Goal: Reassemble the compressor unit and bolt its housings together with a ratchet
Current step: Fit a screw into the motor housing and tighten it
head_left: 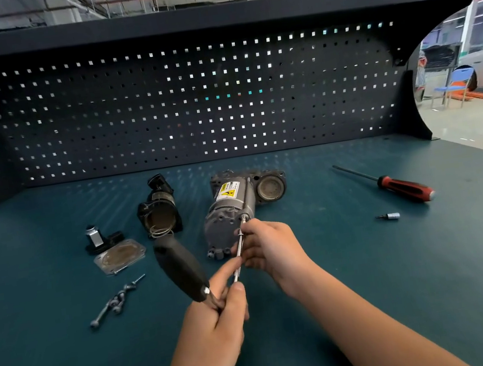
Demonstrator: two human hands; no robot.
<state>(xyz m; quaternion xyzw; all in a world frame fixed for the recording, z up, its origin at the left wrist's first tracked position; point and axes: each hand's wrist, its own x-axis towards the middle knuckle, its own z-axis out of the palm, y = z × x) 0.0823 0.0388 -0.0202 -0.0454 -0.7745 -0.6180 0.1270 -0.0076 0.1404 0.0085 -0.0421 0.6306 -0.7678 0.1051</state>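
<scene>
Compressor unit [232, 212] lies mid-worktop [373, 288], grey end cap facing the person. In front of it, the left hand [216, 319] grips the black-handled ratchet [181, 269]. The right hand [269, 247] pinches its thin extension bar [239, 253], whose tip meets the cap's edge. Left of the compressor sit a black housing [160, 209], cover plate [120, 255] and loose bolts [117, 299]; to its right, a red screwdriver [402, 185].

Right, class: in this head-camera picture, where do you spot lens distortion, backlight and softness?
Head view: the wide lens bows the pegboard; daylight glows through its holes, leaving the panel dark; the ratchet, near the camera, looks slightly soft; the compressor and screwdriver are sharp.
</scene>
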